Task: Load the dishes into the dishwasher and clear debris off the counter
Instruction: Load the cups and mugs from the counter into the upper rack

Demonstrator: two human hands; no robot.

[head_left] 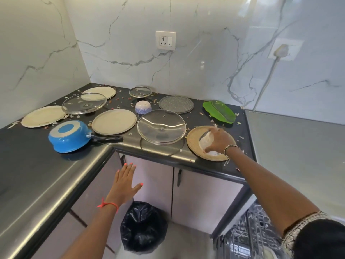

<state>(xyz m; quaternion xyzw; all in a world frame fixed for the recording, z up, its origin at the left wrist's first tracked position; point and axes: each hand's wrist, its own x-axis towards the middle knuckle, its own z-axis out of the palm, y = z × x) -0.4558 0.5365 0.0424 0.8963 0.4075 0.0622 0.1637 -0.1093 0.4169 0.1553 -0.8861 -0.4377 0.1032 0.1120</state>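
You face the inside corner of a dark, glossy L-shaped counter (22,165). White, grey-veined marble walls (130,25) rise behind it, and a white wall socket (165,40) sits above. Small pale and reddish flecks of debris (119,101) lie scattered over the far part of the counter.

On the counter are:
- three round cream plates, at the left (43,116), in the middle (114,121) and near the corner (99,92)
- three clear glass lids, at the left (84,103), at the back (140,91) and at the front (161,127)
- an upturned blue saucepan with a black handle (70,136)
- an upturned small blue-and-white bowl (143,107)
- a round grey speckled plate (176,104)
- a green leaf-shaped dish (219,114)
- a round woven straw-coloured plate (194,140) at the near right edge

Below the counter are pale cabinet doors (201,193). A bin lined with a black bag (143,227) stands on the floor. The wire rack of the open dishwasher (250,227) shows at the lower right.

Your right hand (217,139) is stretched over the woven plate, its fingers curled round a white object (204,142) that rests on it. You cannot tell whether that object is a bowl or something crumpled. Your left hand (125,184) hovers in front of the cabinet doors, below the counter's edge. It is palm down with straight fingers and the thumb spread, and it touches nothing.
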